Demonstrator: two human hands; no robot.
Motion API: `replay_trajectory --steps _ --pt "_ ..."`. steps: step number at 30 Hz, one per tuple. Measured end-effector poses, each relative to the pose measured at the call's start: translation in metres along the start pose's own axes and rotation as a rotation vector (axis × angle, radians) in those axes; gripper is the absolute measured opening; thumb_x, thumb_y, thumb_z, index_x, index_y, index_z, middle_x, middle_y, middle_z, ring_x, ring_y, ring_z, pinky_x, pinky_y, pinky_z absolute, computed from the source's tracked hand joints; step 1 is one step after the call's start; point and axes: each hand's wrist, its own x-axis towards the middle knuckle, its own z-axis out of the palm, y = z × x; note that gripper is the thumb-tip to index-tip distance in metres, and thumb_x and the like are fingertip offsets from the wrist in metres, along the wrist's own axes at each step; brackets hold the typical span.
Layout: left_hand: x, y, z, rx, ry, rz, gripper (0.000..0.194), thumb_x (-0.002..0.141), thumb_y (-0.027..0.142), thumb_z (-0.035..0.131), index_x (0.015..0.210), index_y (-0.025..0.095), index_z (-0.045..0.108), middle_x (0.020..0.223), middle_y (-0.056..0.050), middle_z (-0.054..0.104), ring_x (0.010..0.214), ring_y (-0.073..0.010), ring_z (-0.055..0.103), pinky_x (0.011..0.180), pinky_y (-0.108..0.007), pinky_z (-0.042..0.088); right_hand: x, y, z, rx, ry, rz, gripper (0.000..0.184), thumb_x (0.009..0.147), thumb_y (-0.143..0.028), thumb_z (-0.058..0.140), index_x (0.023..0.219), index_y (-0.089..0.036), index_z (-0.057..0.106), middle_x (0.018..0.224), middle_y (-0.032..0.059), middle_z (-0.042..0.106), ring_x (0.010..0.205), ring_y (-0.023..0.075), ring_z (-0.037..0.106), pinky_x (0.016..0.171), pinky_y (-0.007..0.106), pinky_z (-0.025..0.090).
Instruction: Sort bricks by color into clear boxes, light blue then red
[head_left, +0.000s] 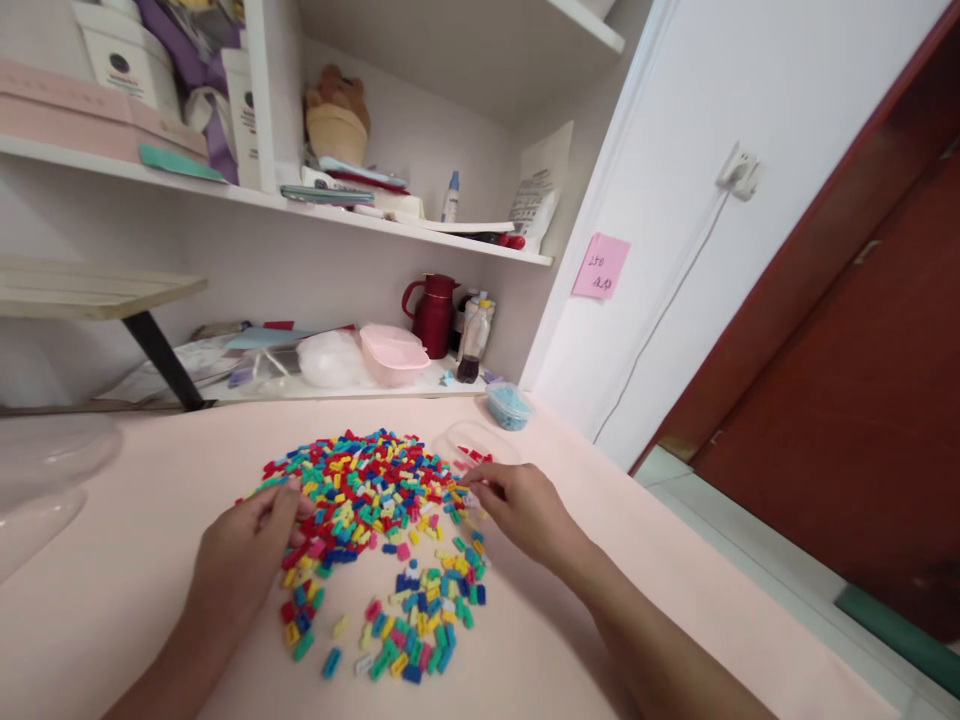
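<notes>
A heap of small coloured plastic building bricks [375, 480] is spread over the pink tabletop, with a looser cluster of bricks [424, 620] nearer me. My left hand [251, 545] is at the heap's left edge, thumb against curled fingers; whatever is between them is hidden. On the right side, my right hand [525, 505] has its fingertips pinched together over the heap's edge, and I cannot make out what they hold. Just beyond those fingertips is a shallow clear plastic container [499, 437] with several red bricks [474, 455] in it.
A small clear tub of blue pieces [508, 408] stands at the table's back right. Behind are a pink basin [394, 352], a red jug [433, 315] and a bottle [474, 345] under a shelf. Clear plastic covers [45, 470] lie at left.
</notes>
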Motion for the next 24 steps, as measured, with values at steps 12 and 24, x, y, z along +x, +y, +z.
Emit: replay_trajectory --steps 12,24 --pt "-0.0025 0.0054 -0.0011 0.015 0.013 -0.009 0.039 0.078 0.056 0.045 0.074 0.022 0.064 0.054 0.002 0.064 0.06 -0.0211 0.062 0.059 -0.028 0.042 -0.004 -0.0073 0.0053 -0.342 -0.21 0.027 0.031 0.088 -0.021 0.046 0.094 -0.03 0.074 0.093 0.0013 0.076 0.085 0.0207 0.068 0.065 0.027 0.037" --pt "-0.001 0.0028 0.0006 -0.014 0.018 -0.007 0.036 0.076 0.056 0.047 0.072 0.023 0.061 0.053 0.002 0.064 0.059 -0.021 0.063 0.058 -0.028 0.043 -0.004 -0.0076 0.0073 -0.337 -0.23 0.047 0.033 0.086 -0.021 0.045 0.103 -0.029 0.072 0.092 0.0039 0.075 0.082 0.022 0.067 0.063 0.027 0.036"
